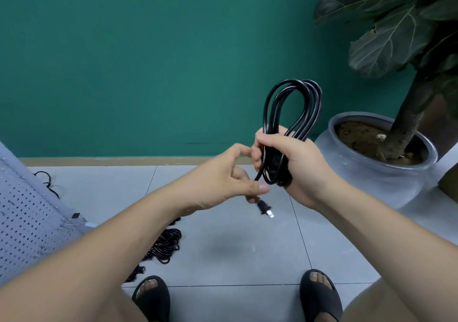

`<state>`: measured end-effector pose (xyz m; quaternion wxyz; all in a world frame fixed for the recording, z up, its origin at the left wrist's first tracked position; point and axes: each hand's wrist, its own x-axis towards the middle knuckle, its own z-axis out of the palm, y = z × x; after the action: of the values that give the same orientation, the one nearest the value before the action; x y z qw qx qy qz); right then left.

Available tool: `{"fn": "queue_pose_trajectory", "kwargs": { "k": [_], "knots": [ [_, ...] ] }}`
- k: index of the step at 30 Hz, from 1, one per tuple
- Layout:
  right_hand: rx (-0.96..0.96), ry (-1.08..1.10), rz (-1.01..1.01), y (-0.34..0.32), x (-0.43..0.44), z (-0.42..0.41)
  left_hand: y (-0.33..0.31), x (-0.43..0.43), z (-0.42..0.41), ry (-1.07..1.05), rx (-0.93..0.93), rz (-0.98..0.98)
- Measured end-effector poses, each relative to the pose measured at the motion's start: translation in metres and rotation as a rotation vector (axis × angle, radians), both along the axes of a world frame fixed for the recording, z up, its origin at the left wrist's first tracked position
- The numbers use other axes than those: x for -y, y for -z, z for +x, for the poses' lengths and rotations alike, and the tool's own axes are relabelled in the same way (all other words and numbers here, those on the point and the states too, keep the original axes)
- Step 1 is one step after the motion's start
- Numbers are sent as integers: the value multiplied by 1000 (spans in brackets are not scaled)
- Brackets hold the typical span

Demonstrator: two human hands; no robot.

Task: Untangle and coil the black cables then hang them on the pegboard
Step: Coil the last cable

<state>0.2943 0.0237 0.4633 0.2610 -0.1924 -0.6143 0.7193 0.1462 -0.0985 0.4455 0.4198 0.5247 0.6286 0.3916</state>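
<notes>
Cable (293, 108), black and looped several times, rises from the right hand (300, 165), whose fingers (257, 151) curl round its bunched waist mid-frame; the left hand (223, 175) pinches the loose tail just above the plug (266, 210). It looks light, springy and smooth, so that waist seems the safest hold. More cables (166, 244) lie on the grey tiled floor (235, 247) at seven o'clock, pegboard (27, 220) at eight, plant pot (371, 175) at three

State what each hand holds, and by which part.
Right hand grips the coiled black cable around the lower end of its loops; left hand pinches its loose tail just above the plug.
</notes>
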Motion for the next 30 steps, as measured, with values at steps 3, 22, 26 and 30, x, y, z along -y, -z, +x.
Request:
{"fn": "queue_pose_trajectory", "kwargs": {
  "k": [3,22,26,30],
  "knots": [
    [-10,42,-1,-2,-6,1,-5,1,-9,-95,-9,86],
    [247,-261,138,16,24,-7,-19,-8,5,-314,321,324],
    [245,-300,123,23,35,-11,-30,-5,7,-188,567,242],
    [276,-318,43,26,41,-14,-34,-4,0,-106,610,209]
  ]
}}
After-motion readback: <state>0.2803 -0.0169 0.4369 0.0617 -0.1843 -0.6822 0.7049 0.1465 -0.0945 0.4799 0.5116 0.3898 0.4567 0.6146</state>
